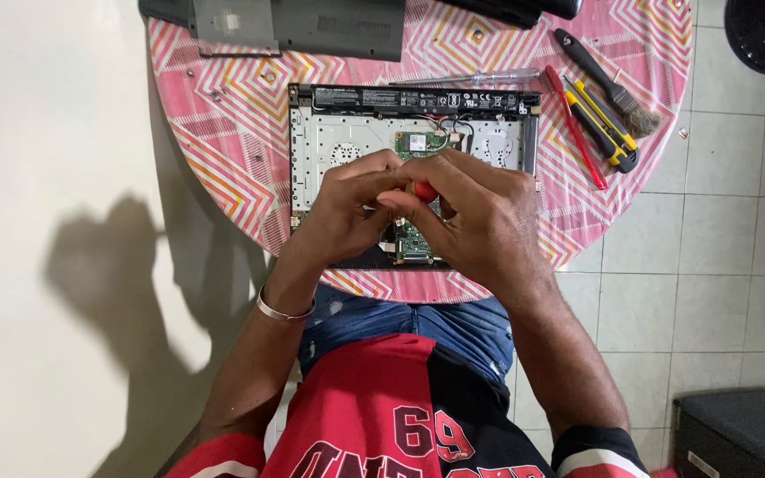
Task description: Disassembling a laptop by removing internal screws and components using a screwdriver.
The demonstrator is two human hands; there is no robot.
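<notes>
I see the opened laptop base (329, 146) lying near the middle of the round table (648, 53), which wears a pink zigzag cloth, and it serves as the only tray-like shell here. Inside it sit a long black battery bar (418, 97) along its far edge, a pale metal inner plate with round perforated patches, and a small green circuit board (416, 142) just beyond my hands. More green board shows at the near edge, under my right hand (480, 221).

My left hand (347, 208) and right hand meet over the middle of the shell, fingers curled in tight and touching. Between them I grip a small red-handled tool (424, 189); only a rounded red bit shows, so I cannot tell its tip. It sits directly above the laptop's inner plate, closer to the near edge of the table than the far one.

Toward the right edge of the table lie a red screwdriver (575, 128), a yellow and black utility knife (606, 131) and a black-handled brush (608, 82), side by side. A dark grey cover panel (312, 26) rests at the far edge.
</notes>
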